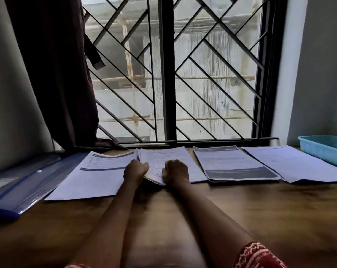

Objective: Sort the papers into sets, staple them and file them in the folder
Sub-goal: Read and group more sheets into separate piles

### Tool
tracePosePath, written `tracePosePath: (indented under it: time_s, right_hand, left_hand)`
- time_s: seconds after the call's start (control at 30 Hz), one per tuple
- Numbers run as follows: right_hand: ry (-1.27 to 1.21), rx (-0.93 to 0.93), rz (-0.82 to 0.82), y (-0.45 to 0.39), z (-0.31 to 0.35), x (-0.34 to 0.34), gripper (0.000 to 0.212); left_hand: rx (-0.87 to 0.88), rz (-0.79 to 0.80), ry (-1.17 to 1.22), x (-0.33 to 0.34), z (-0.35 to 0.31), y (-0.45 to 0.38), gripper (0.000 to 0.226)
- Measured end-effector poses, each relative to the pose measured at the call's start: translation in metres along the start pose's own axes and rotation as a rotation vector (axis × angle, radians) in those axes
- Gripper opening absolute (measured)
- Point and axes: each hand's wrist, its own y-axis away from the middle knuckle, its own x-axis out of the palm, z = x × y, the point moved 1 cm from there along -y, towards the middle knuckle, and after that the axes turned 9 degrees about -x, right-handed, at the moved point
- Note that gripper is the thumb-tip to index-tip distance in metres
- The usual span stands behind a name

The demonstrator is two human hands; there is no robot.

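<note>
Left hand [136, 170] and right hand [175, 171] curled on lifted paper set [157, 165], between 2 flat piles

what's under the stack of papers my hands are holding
Both hands, left hand and right hand, grip the held stack. More white sheets lie beneath; the wooden table below is covered there.

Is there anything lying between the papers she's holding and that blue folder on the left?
Yes. Both hands, left hand and right hand, grip the middle paper set. One sheet with blue bands lies on the table between it and the blue folder, overlapping the folder's edge.
</note>
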Motion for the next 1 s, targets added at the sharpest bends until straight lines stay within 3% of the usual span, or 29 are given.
tracePosePath:
  time_s: [0.1,0.17,0.3,0.4,0.53,0.6,0.67,0.77,0.9,1.0]
  right_hand:
    - [-0.011,-0.007,0.009,0.000,0.001,-0.001,0.029]
    - [-0.008,-0.017,0.008,-0.001,0.002,-0.001,0.029]
    - [-0.017,-0.005,-0.097,-0.005,0.000,-0.004,0.031]
    - [-0.047,0.043,-0.242,-0.008,-0.006,-0.008,0.043]
    - [-0.311,0.169,-0.399,-0.012,-0.006,-0.019,0.058]
    - [-0.546,0.287,-0.430,-0.014,-0.006,-0.028,0.060]
    - [-0.741,0.379,-0.438,-0.013,-0.013,-0.036,0.046]
    - [-0.967,0.360,-0.486,-0.007,-0.034,-0.043,0.025]
    - [-1.033,0.245,-0.536,-0.006,-0.060,-0.060,0.034]
    - [-1.015,0.160,-0.563,-0.005,-0.067,-0.074,0.029]
  left_hand:
    - [0.027,0.222,0.283,0.002,-0.002,-0.001,0.053]
    - [0.026,0.297,0.276,0.002,-0.002,0.004,0.045]
    - [0.025,0.137,0.292,-0.004,-0.003,-0.004,0.039]
    - [0.018,0.033,0.431,-0.014,0.004,-0.016,0.037]
    - [0.033,-0.182,0.504,-0.021,0.008,-0.014,0.035]
    - [0.078,-0.168,0.571,-0.021,0.003,-0.006,0.034]
    - [0.127,-0.147,0.612,-0.020,-0.001,-0.001,0.034]
    - [0.216,-0.114,0.612,-0.015,0.000,-0.001,0.042]
    - [0.341,-0.008,0.632,-0.010,-0.003,0.006,0.038]
    - [0.424,-0.025,0.601,-0.009,-0.009,0.013,0.038]
